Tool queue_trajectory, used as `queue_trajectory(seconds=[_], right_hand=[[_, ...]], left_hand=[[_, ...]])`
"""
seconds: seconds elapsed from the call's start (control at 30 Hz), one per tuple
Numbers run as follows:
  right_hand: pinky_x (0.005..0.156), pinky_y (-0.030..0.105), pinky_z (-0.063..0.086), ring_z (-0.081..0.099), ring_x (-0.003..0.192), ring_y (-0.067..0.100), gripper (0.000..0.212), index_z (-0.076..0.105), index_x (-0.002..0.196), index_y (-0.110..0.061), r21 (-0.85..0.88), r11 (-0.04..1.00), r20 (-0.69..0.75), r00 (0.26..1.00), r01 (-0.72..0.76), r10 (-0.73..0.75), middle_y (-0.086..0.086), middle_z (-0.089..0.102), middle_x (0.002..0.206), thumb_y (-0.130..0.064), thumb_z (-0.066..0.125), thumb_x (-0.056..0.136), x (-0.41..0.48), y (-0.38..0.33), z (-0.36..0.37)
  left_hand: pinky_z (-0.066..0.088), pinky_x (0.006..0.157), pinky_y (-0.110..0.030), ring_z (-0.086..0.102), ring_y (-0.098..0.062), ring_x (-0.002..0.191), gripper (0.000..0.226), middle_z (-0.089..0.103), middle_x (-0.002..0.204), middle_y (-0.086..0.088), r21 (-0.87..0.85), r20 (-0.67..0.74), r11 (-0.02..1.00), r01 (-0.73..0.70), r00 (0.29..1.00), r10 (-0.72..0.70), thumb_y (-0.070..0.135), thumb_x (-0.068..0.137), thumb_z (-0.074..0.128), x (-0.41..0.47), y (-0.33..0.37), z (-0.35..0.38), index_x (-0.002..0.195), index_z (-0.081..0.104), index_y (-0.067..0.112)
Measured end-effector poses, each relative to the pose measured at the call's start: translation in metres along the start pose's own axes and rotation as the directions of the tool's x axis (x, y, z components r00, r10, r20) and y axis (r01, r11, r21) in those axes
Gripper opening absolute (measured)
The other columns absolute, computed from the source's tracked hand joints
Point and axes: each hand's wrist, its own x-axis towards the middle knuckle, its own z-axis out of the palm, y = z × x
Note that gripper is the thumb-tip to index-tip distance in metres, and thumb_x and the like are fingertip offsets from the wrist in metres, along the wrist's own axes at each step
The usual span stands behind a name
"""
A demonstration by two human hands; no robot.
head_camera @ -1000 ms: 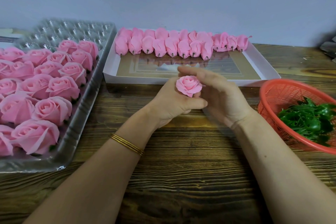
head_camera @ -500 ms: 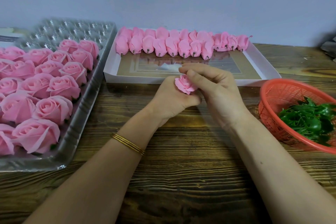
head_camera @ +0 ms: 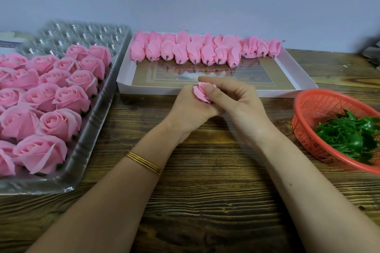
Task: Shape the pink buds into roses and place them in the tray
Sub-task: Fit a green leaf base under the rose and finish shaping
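**Bud turned on its side, shaping not finished**

A second ago the bud point(head_camera: 202, 93) sat face-up on the left fist, its spiral plain to see, with the right hand cupped behind it. Now it is tipped sideways and half covered. The right hand point(head_camera: 239, 102) has come over it, and its thumb and forefinger pinch the outer petals. The left hand point(head_camera: 190, 110) holds the base, its fingers curled tight round it. Both hands meet just in front of the box point(head_camera: 156, 89), above the worktop point(head_camera: 205, 195). By the look of it the petals are still being worked outward, so this flower is not yet ready for the tray point(head_camera: 91, 129).

The petals look thin, soft and matte, like foam or crepe, and show layered edges where they fan from the grip. At the back of the box the unworked buds point(head_camera: 186, 52) lie in a row, closed and teardrop-shaped, each ending in a small dark stub. The box is shallow white card with a glossy brownish floor that mirrors them.

Left of the box, the tray is clear moulded plastic with round cups. Its near rows hold full roses point(head_camera: 67, 97), rounded and many-layered, while its far cups stand unfilled. Right of the box, a red plastic mesh basket point(head_camera: 308, 109) holds shiny, jagged green leaves point(head_camera: 349, 136). The worktop is dark, ridged wood grain.
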Motion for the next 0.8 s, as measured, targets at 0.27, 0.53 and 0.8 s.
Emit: queue_trajectory(seconds=[0.27,0.53,0.8], right_hand=[[0.108,0.042,0.042,0.060,0.116,0.017,0.028,0.069,0.116,-0.011,-0.204,0.976,0.029,0.997,0.081,-0.077,0.008,0.066,0.119,-0.022,0.063,0.090,-0.0016,0.0028,0.0008],[0.089,0.030,0.051,0.064,0.092,0.012,0.029,0.070,0.104,-0.013,-0.050,0.998,-0.144,0.988,0.041,-0.048,0.004,0.071,0.097,-0.028,0.062,0.081,0.0024,0.0009,-0.0016],[0.071,0.025,0.046,0.056,0.072,0.011,0.013,0.069,0.090,-0.001,0.037,0.999,-0.214,0.977,0.013,-0.005,0.000,0.063,0.071,-0.012,0.063,0.092,0.0050,0.0018,-0.0003]], left_hand=[[0.058,0.082,-0.041,0.070,-0.026,0.090,0.027,0.073,0.086,-0.011,0.005,-0.090,1.000,0.006,0.996,-0.005,-0.015,0.073,0.072,-0.0007,0.0052,0.0013,0.085,0.070,0.009],[0.051,0.071,-0.041,0.060,-0.019,0.076,0.015,0.070,0.086,-0.024,0.091,-0.119,0.996,0.002,0.993,0.009,-0.006,0.071,0.075,-0.0010,0.0017,0.0003,0.084,0.070,-0.002],[0.052,0.075,-0.047,0.062,-0.030,0.073,0.017,0.069,0.081,-0.022,0.265,-0.074,0.964,-0.026,0.996,0.047,0.001,0.063,0.075,-0.0013,0.0018,0.0012,0.079,0.068,-0.002]])
